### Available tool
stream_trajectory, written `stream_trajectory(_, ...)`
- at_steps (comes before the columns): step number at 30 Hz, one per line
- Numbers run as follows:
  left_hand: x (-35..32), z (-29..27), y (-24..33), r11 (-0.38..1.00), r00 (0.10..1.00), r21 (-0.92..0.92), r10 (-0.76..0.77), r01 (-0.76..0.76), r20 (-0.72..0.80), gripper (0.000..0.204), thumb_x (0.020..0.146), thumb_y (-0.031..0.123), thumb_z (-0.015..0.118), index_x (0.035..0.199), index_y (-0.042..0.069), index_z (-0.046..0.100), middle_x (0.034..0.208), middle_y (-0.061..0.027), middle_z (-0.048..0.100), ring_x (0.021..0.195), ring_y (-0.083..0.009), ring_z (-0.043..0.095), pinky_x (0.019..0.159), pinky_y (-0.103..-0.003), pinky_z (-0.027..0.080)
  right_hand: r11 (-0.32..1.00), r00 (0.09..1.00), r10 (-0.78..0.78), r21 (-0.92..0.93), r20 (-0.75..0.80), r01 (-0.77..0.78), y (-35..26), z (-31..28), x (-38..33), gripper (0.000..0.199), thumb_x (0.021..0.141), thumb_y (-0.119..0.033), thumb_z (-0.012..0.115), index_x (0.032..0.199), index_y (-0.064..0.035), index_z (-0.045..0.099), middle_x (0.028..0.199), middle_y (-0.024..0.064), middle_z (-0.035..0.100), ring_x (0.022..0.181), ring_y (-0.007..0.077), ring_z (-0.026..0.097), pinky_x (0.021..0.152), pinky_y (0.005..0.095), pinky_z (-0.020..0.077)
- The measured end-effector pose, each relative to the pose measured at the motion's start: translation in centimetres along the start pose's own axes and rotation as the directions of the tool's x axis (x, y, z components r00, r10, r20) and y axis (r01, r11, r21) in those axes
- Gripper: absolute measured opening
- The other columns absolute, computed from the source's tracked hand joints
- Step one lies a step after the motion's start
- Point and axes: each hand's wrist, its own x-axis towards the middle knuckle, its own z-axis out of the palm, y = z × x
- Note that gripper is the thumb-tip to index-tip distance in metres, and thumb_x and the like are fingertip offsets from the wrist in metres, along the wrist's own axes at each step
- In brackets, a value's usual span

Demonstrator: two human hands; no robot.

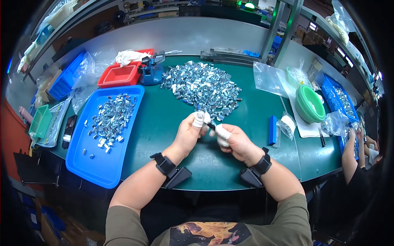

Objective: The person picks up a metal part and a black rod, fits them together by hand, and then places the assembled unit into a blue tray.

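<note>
My left hand (190,132) and my right hand (240,143) meet just in front of a large pile of small shiny metal pieces (201,84). White coverings wrap some fingertips of both. The right fingers are closed on a slim black tool (211,126) whose end points to the left fingertips. My left fingers are pinched together; what they hold, if anything, is hidden. On the left lies a blue tray (90,164) with more of the metal pieces scattered in it.
Behind the tray stand red bins (119,76) and a blue-based measuring stand (151,74). At right are a blue block (272,130), a clear bag (288,124), green bowls (308,104) and a black pen (321,137). Another person's arm (349,153) reaches in at far right.
</note>
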Motion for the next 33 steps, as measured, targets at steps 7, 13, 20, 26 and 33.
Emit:
stream_trajectory(7, 0.5, -0.2, -0.1, 0.927, 0.967, -0.293, -0.188, 0.233, 0.173, 0.04, 0.087, 0.044, 0.043, 0.102, 0.007, 0.049, 0.085, -0.0007, 0.054, 0.071, -0.0065, 0.046, 0.058, -0.018, 0.038, 0.989, 0.986, -0.138, 0.032, -0.089, 0.141, 0.1, 0.6, 0.1, 0.019, 0.088, -0.023, 0.048, 0.092, -0.0053, 0.053, 0.062, -0.0037, 0.041, 0.048, 0.0038, 0.032, 0.043, 0.0187, 0.0283)
stream_trajectory(13, -0.2, 0.6, -0.7, 0.989, 0.972, -0.058, -0.125, 0.139, 0.197, 0.047, 0.086, 0.045, 0.044, 0.114, 0.008, 0.043, 0.094, -0.0007, 0.052, 0.076, -0.0075, 0.048, 0.061, -0.02, 0.039, 0.971, 0.963, -0.236, 0.011, -0.127, 0.239, 0.3, 1.6, 0.0, 0.017, 0.085, -0.019, 0.053, 0.095, -0.0055, 0.053, 0.072, -0.0014, 0.048, 0.051, 0.0034, 0.035, 0.045, 0.0179, 0.0313)
stream_trajectory(20, -0.4, 0.6, -0.7, 0.968, 0.924, -0.111, -0.176, 0.225, 0.339, 0.051, 0.083, 0.043, 0.051, 0.119, 0.007, 0.04, 0.094, -0.001, 0.051, 0.076, -0.0071, 0.048, 0.063, -0.02, 0.04, 0.985, 0.989, -0.136, -0.114, -0.049, 0.13, 0.9, 1.2, -0.2, 0.021, 0.08, -0.015, 0.06, 0.097, -0.0055, 0.053, 0.078, -0.0012, 0.052, 0.056, 0.003, 0.041, 0.045, 0.0159, 0.031)
stream_trajectory(26, -0.7, 1.5, 0.3, 0.957, 0.93, -0.161, -0.181, 0.242, 0.319, 0.058, 0.081, 0.046, 0.053, 0.122, 0.008, 0.038, 0.095, -0.0021, 0.051, 0.08, -0.0077, 0.05, 0.068, -0.021, 0.041, 0.961, 0.981, -0.196, -0.2, 0.001, 0.192, 1.3, 1.9, -0.4, 0.024, 0.078, -0.013, 0.061, 0.1, -0.0053, 0.053, 0.077, -0.0038, 0.051, 0.058, 0.0022, 0.042, 0.046, 0.0155, 0.0311)
stream_trajectory(33, -0.2, 0.8, 0.2, 0.838, 0.88, -0.388, -0.203, 0.383, 0.429, 0.05, 0.084, 0.038, 0.051, 0.122, 0.009, 0.037, 0.104, -0.0034, 0.049, 0.09, -0.0092, 0.048, 0.077, -0.024, 0.041, 0.97, 0.977, -0.214, -0.12, -0.017, 0.21, -0.3, 2.6, -0.9, 0.026, 0.08, -0.013, 0.06, 0.102, -0.0031, 0.052, 0.075, -0.003, 0.053, 0.067, 0.0039, 0.048, 0.058, 0.0187, 0.0397)
